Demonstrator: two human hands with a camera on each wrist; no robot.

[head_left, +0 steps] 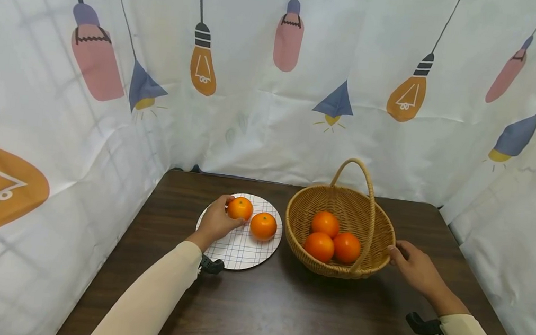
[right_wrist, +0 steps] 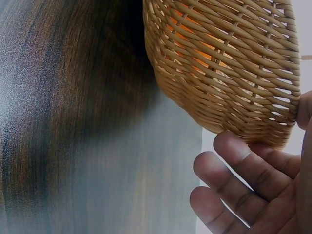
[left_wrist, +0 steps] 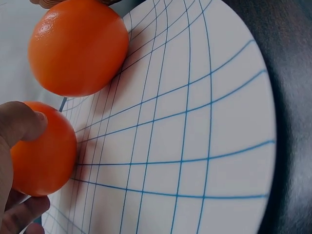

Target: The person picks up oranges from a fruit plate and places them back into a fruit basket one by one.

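On a round white plate (head_left: 241, 253) with a blue grid pattern lie two oranges. My left hand (head_left: 215, 222) holds the left orange (head_left: 240, 209) between thumb and fingers; the left wrist view shows the thumb pressed on its upper side and fingertips beneath. Beside it, the other orange (head_left: 263, 226) rests untouched on the plate. To the right, a wicker basket (head_left: 326, 270) with a tall handle holds three oranges (head_left: 325, 223). My right hand (head_left: 417, 268) pinches the basket's right rim, thumb on one side and index finger on the other, its remaining fingers loosely extended below the weave (right_wrist: 243, 83).
The plate and basket stand side by side toward the back of a dark wooden table (head_left: 255, 315). White curtains (head_left: 262, 124) printed with lamps and bulbs surround it at the back and sides. Each wrist wears a black strap (head_left: 211, 265).
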